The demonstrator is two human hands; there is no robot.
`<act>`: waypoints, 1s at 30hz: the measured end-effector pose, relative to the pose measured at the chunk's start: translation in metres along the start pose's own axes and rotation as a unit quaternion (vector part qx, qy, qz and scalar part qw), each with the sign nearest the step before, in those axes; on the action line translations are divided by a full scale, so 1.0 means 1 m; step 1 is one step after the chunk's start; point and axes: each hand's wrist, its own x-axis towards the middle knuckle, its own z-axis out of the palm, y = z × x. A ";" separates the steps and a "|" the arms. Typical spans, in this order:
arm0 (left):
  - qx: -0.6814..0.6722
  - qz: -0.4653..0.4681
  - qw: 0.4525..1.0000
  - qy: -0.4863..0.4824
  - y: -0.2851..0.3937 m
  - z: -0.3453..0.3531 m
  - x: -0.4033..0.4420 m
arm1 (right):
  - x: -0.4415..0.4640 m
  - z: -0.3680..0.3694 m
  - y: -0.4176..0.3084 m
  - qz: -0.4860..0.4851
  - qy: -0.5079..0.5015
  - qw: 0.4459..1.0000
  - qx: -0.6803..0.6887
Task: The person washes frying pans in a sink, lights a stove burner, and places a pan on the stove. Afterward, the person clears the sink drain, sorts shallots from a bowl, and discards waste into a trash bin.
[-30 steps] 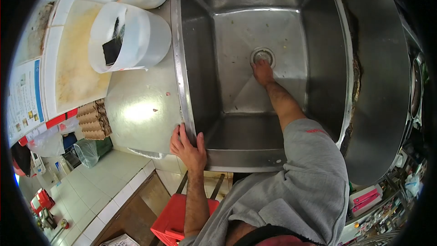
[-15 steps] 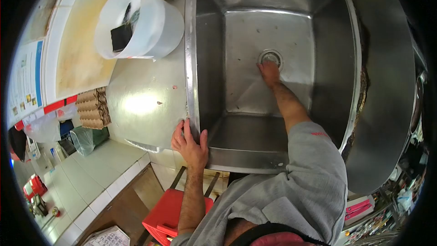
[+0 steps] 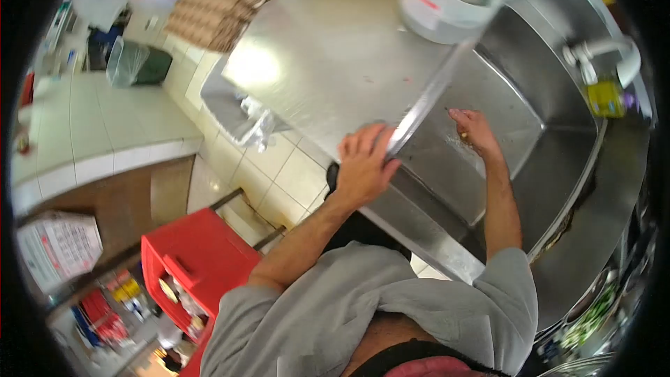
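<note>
My right hand (image 3: 476,134) is over the floor of the steel sink (image 3: 513,150), its fingers curled together. A small yellowish spot shows at the fingers, but I cannot make out what they hold. The drain is not visible; the hand is near where it lies. My left hand (image 3: 364,164) rests on the corner where the steel counter (image 3: 321,49) meets the sink's raised edge, fingers stretched out and holding nothing.
A white bucket (image 3: 433,14) with dark items stands at the sink's far edge. A faucet (image 3: 604,52) and a yellow-green bottle (image 3: 606,99) are at the right. A lined grey bin (image 3: 223,108), a red bin (image 3: 202,244) and stacked egg trays (image 3: 213,10) lie to the left.
The view has turned toward the left, showing more floor and the red bin. My right hand has come away from the drain with its fingers curled. My left hand stays at the counter corner.
</note>
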 end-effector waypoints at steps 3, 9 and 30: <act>-0.104 0.035 0.994 -0.016 -0.009 -0.011 -0.005 | -0.060 0.075 -0.133 -0.121 -0.102 0.980 -0.122; -0.530 0.074 0.804 -0.258 -0.074 -0.051 -0.020 | -0.117 0.273 -0.323 -0.415 -0.361 0.807 -0.215; -0.388 -0.209 0.869 -0.225 -0.385 -0.147 -0.154 | 0.157 0.578 -0.320 -0.359 -0.225 0.808 -0.410</act>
